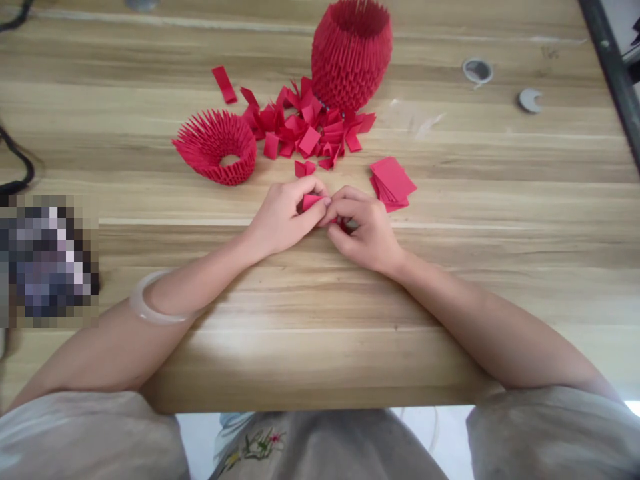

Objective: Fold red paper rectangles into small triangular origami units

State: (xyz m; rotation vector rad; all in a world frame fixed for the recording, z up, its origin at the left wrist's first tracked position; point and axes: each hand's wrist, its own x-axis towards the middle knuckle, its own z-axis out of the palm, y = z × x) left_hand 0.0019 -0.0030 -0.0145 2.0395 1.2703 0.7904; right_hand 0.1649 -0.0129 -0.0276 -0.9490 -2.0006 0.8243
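A small piece of red paper [313,201] is pinched between the fingers and thumb of my left hand [287,212]. My right hand [367,227] meets it fingertip to fingertip, its own fingers closed on the same paper's end, of which a bit of red shows below. Just beyond my hands lies a folded red piece [305,168]. To the right of my right hand is a stack of flat red paper slips [393,183]. Farther off spreads a heap of folded red pieces [300,127].
A tall red folded-paper vase [353,60] stands behind the heap, and a low spiky paper ring [217,148] sits at its left. One red slip [224,85] lies apart. A cable hole [477,70] and its grey cap [530,101] are at the right. Dark cables edge the left.
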